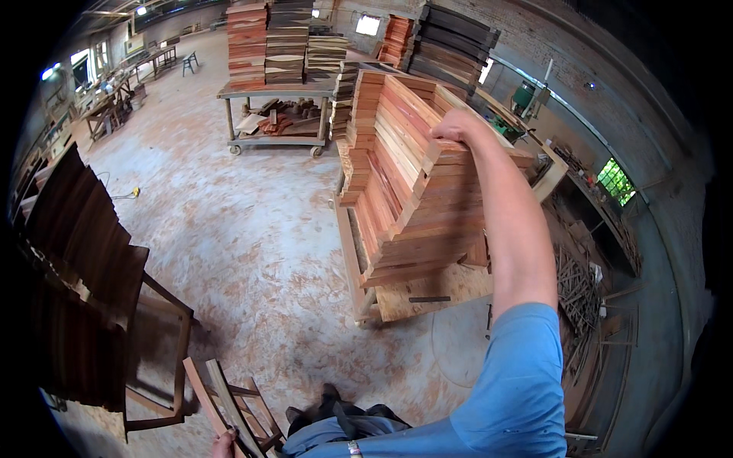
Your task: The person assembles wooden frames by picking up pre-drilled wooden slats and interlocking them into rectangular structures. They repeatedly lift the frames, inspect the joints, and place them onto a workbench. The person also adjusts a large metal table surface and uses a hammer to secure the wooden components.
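My right arm reaches out to a tall stack of reddish-brown wooden pieces [427, 221] on a cart. There my right hand [456, 126] is closed, its fingers curled over the near top corner of the stack, on the uppermost wooden piece. Low at the left, beside my legs, a small wooden frame [200, 393] with long rails and crosspieces stands tilted. My left hand [224, 443] is wrapped round one of its rails, partly cut off by the picture's lower edge.
The cart's board [435, 294] juts out under the stack. At my left stands a dark stack of wood [84, 282] on a wooden stand [183, 359]. Ahead is a wheeled trolley [279, 91] with piled boards. Thin wood strips [579, 298] lie heaped at the right.
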Demonstrator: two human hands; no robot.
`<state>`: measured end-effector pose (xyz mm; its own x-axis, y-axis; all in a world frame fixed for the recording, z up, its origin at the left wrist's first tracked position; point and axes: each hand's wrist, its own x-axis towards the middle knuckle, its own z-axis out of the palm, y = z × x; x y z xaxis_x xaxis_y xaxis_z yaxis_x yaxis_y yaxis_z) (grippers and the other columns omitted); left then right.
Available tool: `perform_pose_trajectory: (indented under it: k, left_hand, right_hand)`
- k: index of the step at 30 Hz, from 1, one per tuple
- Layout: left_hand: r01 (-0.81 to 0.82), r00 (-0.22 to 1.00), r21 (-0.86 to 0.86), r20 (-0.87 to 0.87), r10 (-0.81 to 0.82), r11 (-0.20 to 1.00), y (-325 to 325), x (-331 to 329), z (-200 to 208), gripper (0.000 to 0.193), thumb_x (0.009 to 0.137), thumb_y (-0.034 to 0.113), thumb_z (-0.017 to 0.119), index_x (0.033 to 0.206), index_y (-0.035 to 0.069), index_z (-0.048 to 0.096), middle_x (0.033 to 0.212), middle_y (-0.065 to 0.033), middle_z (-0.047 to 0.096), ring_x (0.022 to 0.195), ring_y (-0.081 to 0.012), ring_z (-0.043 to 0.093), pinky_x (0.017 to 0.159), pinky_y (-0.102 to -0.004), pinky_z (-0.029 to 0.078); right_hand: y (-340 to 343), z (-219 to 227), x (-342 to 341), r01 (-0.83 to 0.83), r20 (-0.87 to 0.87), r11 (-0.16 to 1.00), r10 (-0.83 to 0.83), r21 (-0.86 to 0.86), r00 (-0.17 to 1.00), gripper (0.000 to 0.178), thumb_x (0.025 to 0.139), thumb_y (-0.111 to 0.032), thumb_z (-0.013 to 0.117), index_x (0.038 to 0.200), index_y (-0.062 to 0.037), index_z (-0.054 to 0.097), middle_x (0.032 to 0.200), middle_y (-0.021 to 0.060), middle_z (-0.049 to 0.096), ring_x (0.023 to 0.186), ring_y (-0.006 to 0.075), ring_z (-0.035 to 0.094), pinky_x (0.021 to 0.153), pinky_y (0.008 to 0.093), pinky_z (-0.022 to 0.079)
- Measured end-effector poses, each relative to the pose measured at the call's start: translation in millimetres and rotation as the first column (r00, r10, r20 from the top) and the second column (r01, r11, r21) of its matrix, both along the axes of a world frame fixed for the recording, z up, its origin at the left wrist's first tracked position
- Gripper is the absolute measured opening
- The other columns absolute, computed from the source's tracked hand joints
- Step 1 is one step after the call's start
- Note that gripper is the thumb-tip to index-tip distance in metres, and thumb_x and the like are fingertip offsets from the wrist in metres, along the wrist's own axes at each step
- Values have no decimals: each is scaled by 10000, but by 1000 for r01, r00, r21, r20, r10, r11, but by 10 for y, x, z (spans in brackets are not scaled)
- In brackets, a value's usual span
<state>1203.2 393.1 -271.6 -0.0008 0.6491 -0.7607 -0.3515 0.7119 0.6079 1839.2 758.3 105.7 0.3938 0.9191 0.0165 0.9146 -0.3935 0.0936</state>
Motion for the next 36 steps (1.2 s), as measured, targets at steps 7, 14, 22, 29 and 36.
perform_pose_trajectory:
  k: [7,14,22,29,36]
  left_hand:
    - [-203,974,137,130,186,970,73,21,-262,264,787,139,613,1019,20,572,819,-80,626,701,-230,642,633,-390,572]
    - [-128,991,109,61,122,986,345,211,-151,234,804,165,603,991,27,575,799,-67,621,677,-215,635,608,-362,562]
    - [-188,982,184,11,189,965,425,109,-76,329,840,183,622,1092,-22,571,873,-88,647,730,-210,642,638,-355,544]
    - [-53,995,175,89,38,983,553,106,97,434,808,186,666,1173,-4,530,935,-85,639,795,-176,628,696,-336,540]
    - [-222,964,159,182,192,962,317,88,55,454,815,167,664,1210,13,502,982,-109,612,807,-193,635,729,-350,552]
  right_hand:
    - [-184,339,326,19,-89,988,-6,151,996,488,718,-411,692,974,5,702,1004,218,674,918,282,652,797,365,502]
    - [-1028,923,-154,91,-453,759,284,645,845,321,794,-317,702,835,-5,635,775,65,657,593,132,606,558,280,501]
    - [-1124,1440,-994,63,-411,413,910,908,-53,199,922,-290,616,862,-125,522,660,-46,487,551,84,484,578,266,460]
    - [-1354,297,-1150,-36,-486,490,849,871,-207,175,930,-204,545,1045,-76,516,776,-25,368,676,94,379,617,249,358]
    - [-1287,-2081,-2853,-209,-817,950,73,232,-572,282,991,-315,486,791,-117,505,606,-14,466,461,84,419,396,222,358]
